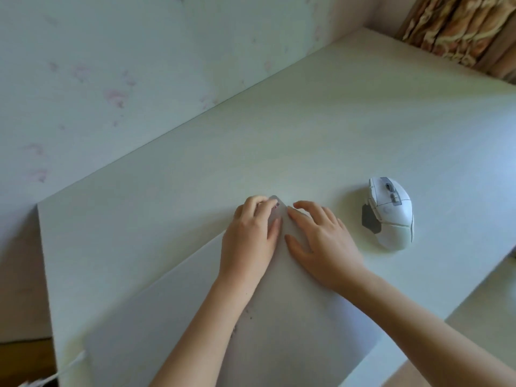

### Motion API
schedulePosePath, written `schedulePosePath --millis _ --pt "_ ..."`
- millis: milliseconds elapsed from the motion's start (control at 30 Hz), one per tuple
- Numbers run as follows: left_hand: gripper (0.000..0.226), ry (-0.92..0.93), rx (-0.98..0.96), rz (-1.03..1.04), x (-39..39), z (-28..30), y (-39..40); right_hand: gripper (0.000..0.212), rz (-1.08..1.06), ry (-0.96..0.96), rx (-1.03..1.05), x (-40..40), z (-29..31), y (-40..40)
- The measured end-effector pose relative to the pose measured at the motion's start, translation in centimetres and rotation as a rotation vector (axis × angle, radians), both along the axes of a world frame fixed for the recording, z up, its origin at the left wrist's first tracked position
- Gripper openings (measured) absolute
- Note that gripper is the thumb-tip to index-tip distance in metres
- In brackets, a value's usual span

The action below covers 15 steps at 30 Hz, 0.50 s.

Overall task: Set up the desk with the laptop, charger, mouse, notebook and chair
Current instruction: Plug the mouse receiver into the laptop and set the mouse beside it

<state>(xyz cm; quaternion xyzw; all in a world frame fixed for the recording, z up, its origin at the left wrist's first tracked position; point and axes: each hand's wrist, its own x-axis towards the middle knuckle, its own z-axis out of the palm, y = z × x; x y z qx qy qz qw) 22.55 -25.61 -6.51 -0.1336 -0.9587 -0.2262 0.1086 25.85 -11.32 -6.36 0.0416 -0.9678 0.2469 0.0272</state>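
Note:
A closed pale grey laptop (pixel 167 308) lies at an angle on the white desk (pixel 307 129), near its front edge. My left hand (pixel 248 238) sits at the laptop's far corner, fingers curled over that corner's edge. Beside it, my right hand (pixel 321 247) rests flat on the lid with fingers spread, holding nothing. A white mouse (pixel 391 216) with grey side panels sits on the desk to the right of my right hand, apart from it. No notebook or chair is in view.
A white cable (pixel 69 364) hangs off the desk's left front corner. A pale wall (pixel 111 65) runs along the desk's back edge. A brown patterned curtain (pixel 460 29) hangs at the far right corner.

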Motion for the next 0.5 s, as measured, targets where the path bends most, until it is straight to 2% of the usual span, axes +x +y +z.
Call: schedulePosePath --millis 100,200,500 --pt "0.036 0.021 -0.055 -0.030 1.7 -0.9 -0.9 0.046 0.035 0.041 0.100 0.7 0.5 0.0" --pt "0.039 0.038 -0.062 0.026 3.2 -1.5 -1.3 0.043 0.059 0.055 0.171 1.5 0.6 0.0" --pt "0.037 0.091 -0.018 0.090 3.5 -2.1 -1.0 0.047 0.084 0.111 0.200 2.3 0.0 -0.5"
